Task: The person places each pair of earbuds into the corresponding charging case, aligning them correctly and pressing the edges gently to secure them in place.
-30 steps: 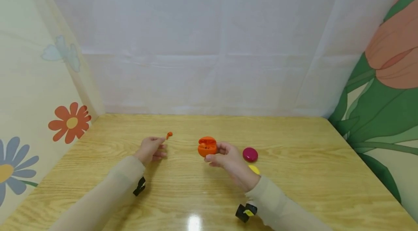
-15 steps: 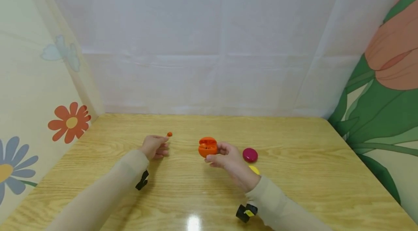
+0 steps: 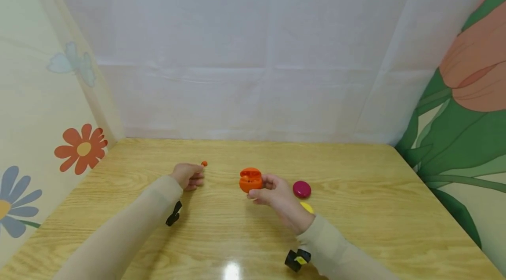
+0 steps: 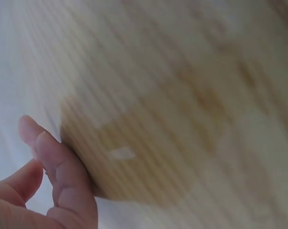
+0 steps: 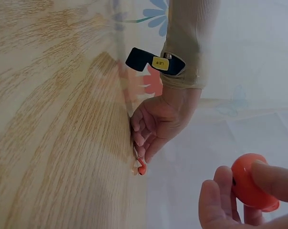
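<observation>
In the head view, my left hand (image 3: 188, 176) is at a small orange earbud (image 3: 204, 163) on the table, its stem hidden by the fingertips. The right wrist view shows thumb and fingertip of that hand pinching the stem, with the earbud's head (image 5: 142, 169) sticking out past them. My right hand (image 3: 278, 196) grips a round orange earbud case (image 3: 251, 182) above the table, lid raised, with dark spots showing inside. The right wrist view catches the case (image 5: 251, 181) between thumb and fingers. The left wrist view has only the left fingers (image 4: 67, 176); the earbud is hidden there.
Right of the right hand lies a dark pink round case (image 3: 302, 189). A yellow object (image 3: 306, 207), partly covered by the right wrist, is just nearer. The wooden table (image 3: 221, 236) ends at a white cloth backdrop (image 3: 253, 73).
My left hand has moved slightly forward and right, its fingertips coming over the earbud's stem, which showed earlier. The right hand keeps holding the opened case in nearly the same place.
</observation>
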`<action>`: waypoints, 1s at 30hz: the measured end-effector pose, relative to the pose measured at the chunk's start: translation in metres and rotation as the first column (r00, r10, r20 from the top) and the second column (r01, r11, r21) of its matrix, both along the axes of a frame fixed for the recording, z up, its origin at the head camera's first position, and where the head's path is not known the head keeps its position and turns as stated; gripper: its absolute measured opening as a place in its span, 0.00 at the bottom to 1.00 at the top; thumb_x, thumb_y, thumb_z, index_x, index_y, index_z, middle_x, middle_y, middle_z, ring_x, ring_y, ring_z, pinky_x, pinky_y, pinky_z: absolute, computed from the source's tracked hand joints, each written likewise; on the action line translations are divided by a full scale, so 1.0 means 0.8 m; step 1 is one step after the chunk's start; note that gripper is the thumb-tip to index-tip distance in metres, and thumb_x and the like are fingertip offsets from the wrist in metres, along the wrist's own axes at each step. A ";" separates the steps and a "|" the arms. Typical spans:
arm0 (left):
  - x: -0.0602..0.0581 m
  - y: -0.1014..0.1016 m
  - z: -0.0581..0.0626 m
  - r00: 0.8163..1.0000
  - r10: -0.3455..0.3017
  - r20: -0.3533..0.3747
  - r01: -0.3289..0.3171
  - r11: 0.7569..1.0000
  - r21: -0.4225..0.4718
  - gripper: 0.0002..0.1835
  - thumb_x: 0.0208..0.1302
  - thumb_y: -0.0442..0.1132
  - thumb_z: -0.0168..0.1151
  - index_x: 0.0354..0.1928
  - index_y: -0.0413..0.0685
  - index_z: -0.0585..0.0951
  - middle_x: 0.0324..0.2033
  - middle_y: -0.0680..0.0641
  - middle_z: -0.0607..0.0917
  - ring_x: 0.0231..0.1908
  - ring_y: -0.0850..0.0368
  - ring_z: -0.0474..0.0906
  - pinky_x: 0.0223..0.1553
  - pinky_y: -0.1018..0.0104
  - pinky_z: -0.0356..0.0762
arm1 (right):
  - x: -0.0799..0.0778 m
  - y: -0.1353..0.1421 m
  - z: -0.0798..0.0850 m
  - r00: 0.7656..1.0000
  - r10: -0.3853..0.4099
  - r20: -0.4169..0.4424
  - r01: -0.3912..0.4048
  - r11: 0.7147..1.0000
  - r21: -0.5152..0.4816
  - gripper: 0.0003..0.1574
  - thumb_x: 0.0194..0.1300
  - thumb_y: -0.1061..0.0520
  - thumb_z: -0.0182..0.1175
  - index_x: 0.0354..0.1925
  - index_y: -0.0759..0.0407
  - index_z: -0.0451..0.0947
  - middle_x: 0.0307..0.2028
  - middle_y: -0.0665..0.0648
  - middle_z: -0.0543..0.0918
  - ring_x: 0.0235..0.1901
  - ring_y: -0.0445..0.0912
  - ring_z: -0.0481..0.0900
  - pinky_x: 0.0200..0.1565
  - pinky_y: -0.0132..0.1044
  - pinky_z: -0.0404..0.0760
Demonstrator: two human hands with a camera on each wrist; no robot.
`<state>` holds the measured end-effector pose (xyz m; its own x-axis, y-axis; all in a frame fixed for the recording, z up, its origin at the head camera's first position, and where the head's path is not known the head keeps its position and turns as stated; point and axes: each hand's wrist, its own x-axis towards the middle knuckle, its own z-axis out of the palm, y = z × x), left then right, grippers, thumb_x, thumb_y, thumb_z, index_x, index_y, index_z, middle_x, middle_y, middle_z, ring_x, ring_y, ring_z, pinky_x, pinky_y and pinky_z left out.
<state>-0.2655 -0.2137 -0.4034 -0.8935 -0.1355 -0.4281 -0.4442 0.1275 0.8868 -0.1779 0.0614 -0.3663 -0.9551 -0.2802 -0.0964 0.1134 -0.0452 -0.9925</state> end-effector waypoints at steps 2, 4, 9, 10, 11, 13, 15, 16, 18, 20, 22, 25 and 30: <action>-0.003 0.002 -0.001 1.000 0.004 -0.003 -0.004 1.000 -0.001 0.15 0.70 0.37 0.55 0.54 0.36 0.73 0.18 0.57 0.80 0.18 0.64 0.78 0.23 0.70 0.75 | 0.000 0.000 0.000 1.000 0.001 -0.003 -0.001 1.000 -0.001 0.23 0.60 0.68 0.63 0.53 0.74 0.70 0.44 0.62 0.79 0.36 0.46 0.82 0.42 0.38 0.82; -0.006 0.002 -0.002 1.000 0.005 -0.006 -0.005 1.000 -0.006 0.14 0.70 0.36 0.55 0.53 0.36 0.73 0.18 0.57 0.80 0.17 0.64 0.77 0.22 0.70 0.74 | 0.000 0.000 0.000 1.000 0.003 -0.004 -0.003 1.000 -0.002 0.23 0.60 0.68 0.63 0.53 0.74 0.70 0.44 0.63 0.79 0.36 0.46 0.82 0.41 0.37 0.82; -0.014 0.000 -0.006 1.000 0.010 0.003 -0.010 1.000 -0.013 0.08 0.70 0.35 0.55 0.46 0.39 0.74 0.17 0.57 0.79 0.16 0.64 0.77 0.21 0.69 0.73 | -0.001 0.001 -0.001 1.000 0.005 -0.002 -0.005 1.000 -0.012 0.24 0.60 0.69 0.63 0.53 0.76 0.70 0.44 0.63 0.79 0.35 0.45 0.82 0.40 0.36 0.82; -0.015 -0.001 -0.006 1.000 0.012 0.006 -0.012 1.000 -0.014 0.07 0.70 0.35 0.55 0.45 0.40 0.75 0.17 0.57 0.79 0.16 0.64 0.77 0.21 0.69 0.73 | -0.001 0.001 -0.001 1.000 0.001 0.001 -0.001 1.000 -0.013 0.24 0.60 0.69 0.63 0.53 0.76 0.70 0.44 0.64 0.79 0.35 0.45 0.82 0.40 0.36 0.82; -0.016 -0.001 -0.006 1.000 0.016 0.009 -0.016 1.000 -0.014 0.06 0.70 0.35 0.55 0.44 0.40 0.75 0.16 0.57 0.79 0.16 0.64 0.77 0.21 0.69 0.73 | -0.001 0.001 -0.001 1.000 -0.001 0.002 0.001 1.000 -0.012 0.24 0.60 0.69 0.63 0.53 0.76 0.70 0.44 0.64 0.79 0.35 0.45 0.82 0.40 0.36 0.82; -0.017 0.000 -0.006 1.000 0.023 0.017 -0.022 1.000 -0.020 0.05 0.69 0.35 0.56 0.42 0.41 0.76 0.16 0.57 0.79 0.16 0.64 0.77 0.21 0.69 0.73 | -0.001 0.001 -0.001 1.000 -0.007 0.001 0.007 1.000 -0.010 0.24 0.59 0.70 0.62 0.53 0.76 0.70 0.44 0.64 0.79 0.35 0.45 0.82 0.40 0.36 0.82; -0.019 0.001 -0.005 0.999 0.028 0.026 -0.028 0.999 -0.027 0.04 0.69 0.34 0.56 0.42 0.41 0.76 0.15 0.57 0.79 0.15 0.64 0.77 0.21 0.70 0.73 | -0.001 0.001 0.000 1.000 -0.013 0.005 0.013 1.000 -0.010 0.24 0.59 0.70 0.62 0.53 0.76 0.70 0.44 0.64 0.80 0.35 0.45 0.82 0.40 0.36 0.82; -0.019 0.001 -0.005 0.999 0.032 0.029 -0.031 0.999 -0.030 0.05 0.69 0.34 0.56 0.42 0.40 0.76 0.15 0.56 0.79 0.15 0.64 0.77 0.21 0.70 0.73 | -0.001 0.001 0.000 1.000 -0.015 0.005 0.015 1.000 -0.009 0.24 0.59 0.70 0.62 0.53 0.76 0.70 0.44 0.64 0.80 0.35 0.45 0.82 0.40 0.36 0.82; -0.019 0.002 -0.004 0.999 0.037 0.034 -0.035 0.999 -0.037 0.05 0.69 0.34 0.57 0.42 0.40 0.76 0.15 0.56 0.79 0.15 0.64 0.77 0.21 0.70 0.73 | -0.001 0.001 0.000 1.000 -0.014 0.004 0.014 1.000 -0.008 0.24 0.59 0.70 0.62 0.53 0.76 0.70 0.45 0.64 0.79 0.35 0.45 0.82 0.40 0.36 0.82; -0.019 0.003 -0.003 0.999 0.035 0.034 -0.033 0.999 -0.038 0.06 0.69 0.34 0.56 0.42 0.39 0.76 0.15 0.56 0.79 0.15 0.64 0.77 0.21 0.70 0.74 | 0.000 0.001 0.001 1.000 -0.013 0.004 0.013 1.000 -0.005 0.24 0.59 0.69 0.62 0.54 0.75 0.70 0.45 0.64 0.79 0.35 0.45 0.82 0.40 0.36 0.82; -0.020 0.003 -0.003 0.999 0.033 0.034 -0.032 0.999 -0.037 0.06 0.69 0.35 0.57 0.42 0.39 0.76 0.15 0.56 0.79 0.15 0.64 0.77 0.21 0.70 0.74 | 0.000 0.000 0.001 1.000 -0.010 0.001 0.010 1.000 -0.004 0.24 0.59 0.69 0.62 0.54 0.75 0.70 0.45 0.64 0.79 0.35 0.45 0.82 0.41 0.37 0.82; -0.018 0.001 -0.001 0.999 0.024 0.033 -0.023 0.999 -0.027 0.06 0.69 0.35 0.57 0.42 0.39 0.77 0.16 0.56 0.80 0.16 0.64 0.78 0.21 0.71 0.74 | 0.000 -0.001 0.001 1.000 -0.011 0.000 0.011 1.000 -0.007 0.24 0.59 0.70 0.63 0.54 0.75 0.70 0.45 0.64 0.79 0.35 0.45 0.82 0.41 0.37 0.82; -0.011 0.001 0.007 0.999 0.017 0.042 -0.018 1.000 0.022 0.05 0.69 0.35 0.58 0.39 0.40 0.78 0.16 0.56 0.80 0.17 0.64 0.78 0.21 0.72 0.74 | 0.001 0.000 0.002 1.000 -0.014 0.005 0.014 1.000 -0.016 0.23 0.59 0.70 0.62 0.53 0.75 0.70 0.45 0.64 0.79 0.35 0.45 0.82 0.41 0.37 0.82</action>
